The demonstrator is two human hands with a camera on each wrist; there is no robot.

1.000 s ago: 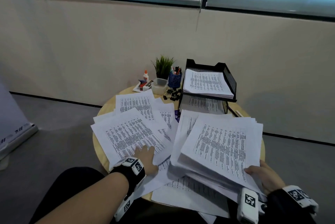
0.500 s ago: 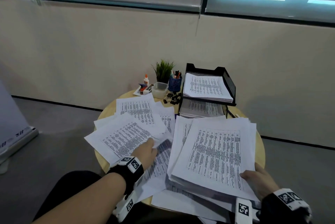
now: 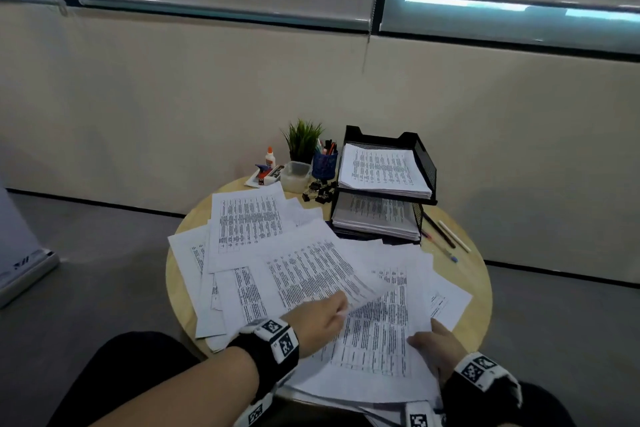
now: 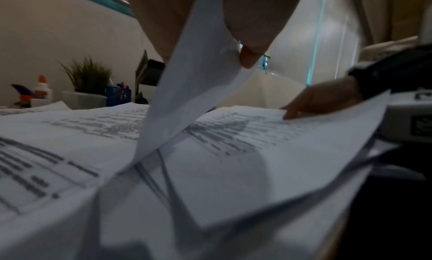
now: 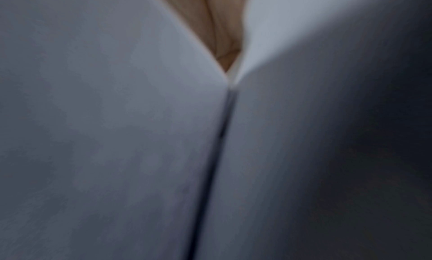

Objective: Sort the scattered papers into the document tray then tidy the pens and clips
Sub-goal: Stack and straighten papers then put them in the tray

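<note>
Printed papers lie scattered over a round wooden table. My left hand pinches the near edge of one printed sheet and holds it over the stack; the left wrist view shows the sheet between thumb and fingers. My right hand grips the near right edge of a thick paper stack, thumb on top. The right wrist view shows only blurred paper around the hand. A black two-tier document tray holding papers stands at the back right.
Behind the papers stand a blue pen cup, a pile of black binder clips, a potted plant, a clear box, a glue bottle and a stapler. Loose pens lie right of the tray.
My left hand has picked a sheet off the left pile and carried it right, over the stack. The right hand has lowered the stack toward the table.
</note>
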